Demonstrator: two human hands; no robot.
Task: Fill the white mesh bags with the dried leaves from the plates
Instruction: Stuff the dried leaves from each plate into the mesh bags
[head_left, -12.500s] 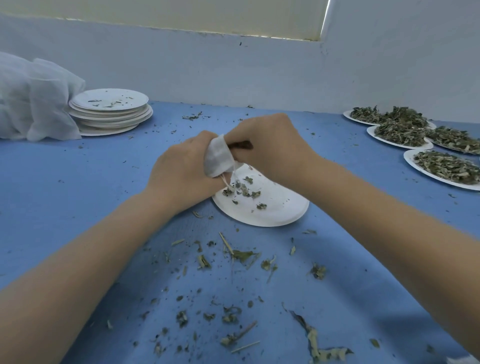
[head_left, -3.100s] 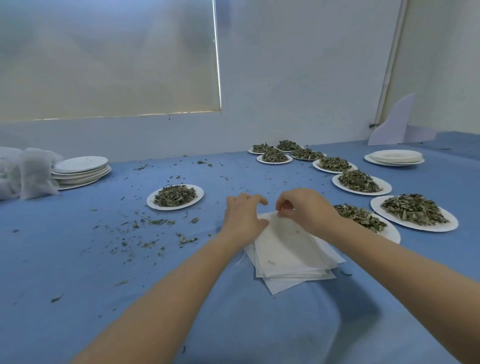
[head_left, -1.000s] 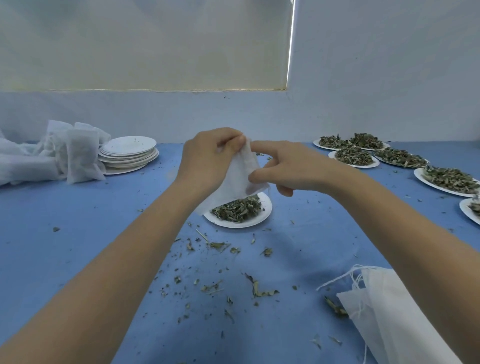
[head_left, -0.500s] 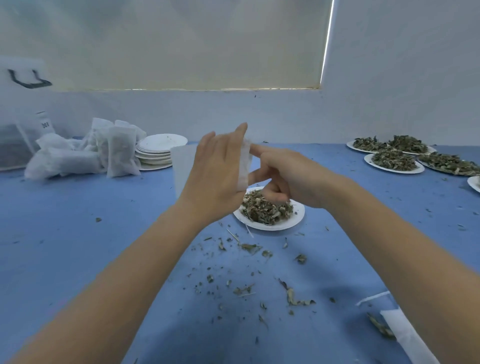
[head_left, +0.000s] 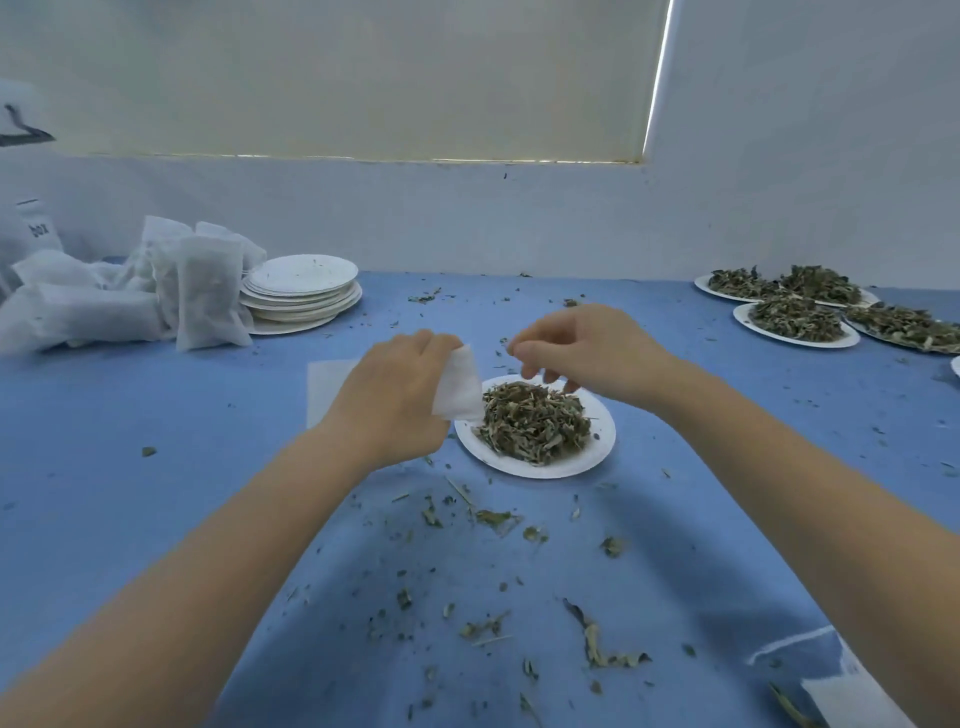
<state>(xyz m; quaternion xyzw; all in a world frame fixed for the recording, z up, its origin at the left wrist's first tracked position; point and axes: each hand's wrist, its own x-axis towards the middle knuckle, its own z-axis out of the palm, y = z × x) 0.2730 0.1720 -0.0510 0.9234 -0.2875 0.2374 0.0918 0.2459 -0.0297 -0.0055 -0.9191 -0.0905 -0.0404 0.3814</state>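
Above the near plate (head_left: 597, 457), left hand (head_left: 395, 400) gripping an empty white mesh bag (head_left: 460, 387), held beside the heap so leaves travel little. Right hand (head_left: 592, 353) over the dried leaves (head_left: 532, 426), fingers loosely curled, holding nothing visible, likely poised to scoop. Farther left on the worktop (head_left: 156, 493), filled bags (head_left: 202, 296) against emptied plates (head_left: 301, 291); far right, full plates (head_left: 795, 322) waiting.

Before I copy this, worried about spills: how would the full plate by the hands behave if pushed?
The plate looks thin, so probably light and slides easily on the cloth. Its leaf heap sits loose and high; bits would likely scatter.
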